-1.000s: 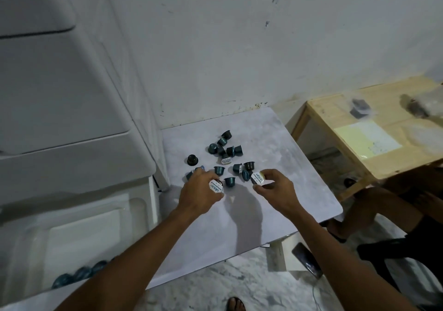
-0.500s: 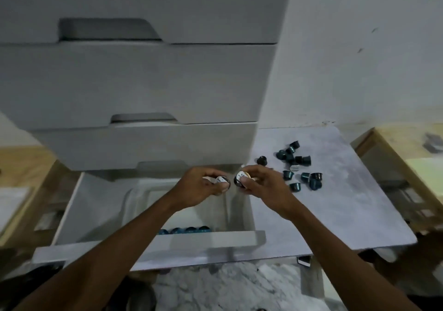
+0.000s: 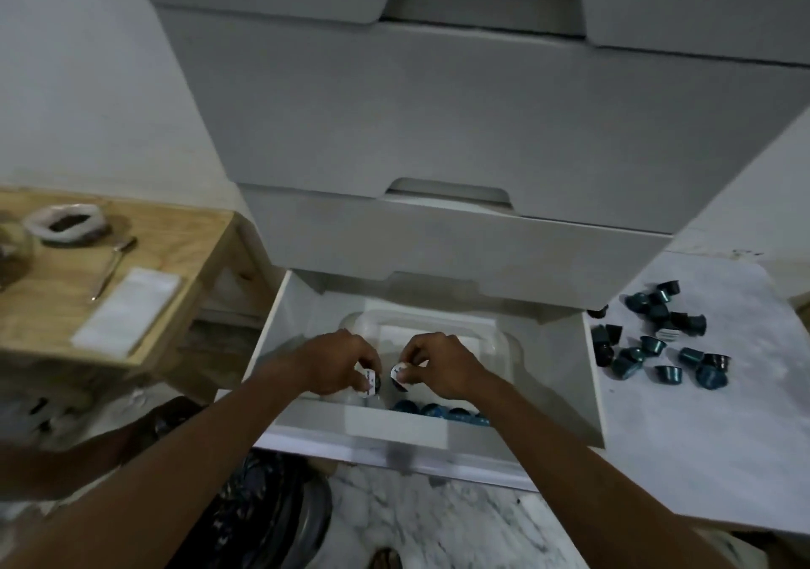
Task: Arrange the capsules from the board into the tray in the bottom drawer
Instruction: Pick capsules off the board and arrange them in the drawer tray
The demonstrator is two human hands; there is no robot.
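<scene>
The bottom drawer (image 3: 587,393) stands pulled out, with a clear plastic tray (image 3: 491,331) inside it. Both hands hover over the tray. My left hand (image 3: 337,362) pinches one capsule (image 3: 369,381) with its white foil lid facing me. My right hand (image 3: 442,364) pinches another capsule (image 3: 399,376), foil lid also showing. A row of several teal capsules (image 3: 438,410) lies along the tray's near edge. To the right, several more teal and dark capsules (image 3: 657,340) lie scattered on the white marbled board (image 3: 701,445).
Closed white drawers (image 3: 460,130) tower above the open one. A wooden side table (image 3: 175,239) at left carries a bowl (image 3: 65,222), a spoon (image 3: 111,266) and a white packet (image 3: 127,305). A marbled floor (image 3: 438,520) and a dark patterned object (image 3: 271,511) lie below.
My view swung left from the board to the drawer. Both hands, each carrying a capsule, moved from the board over the drawer and down over the tray.
</scene>
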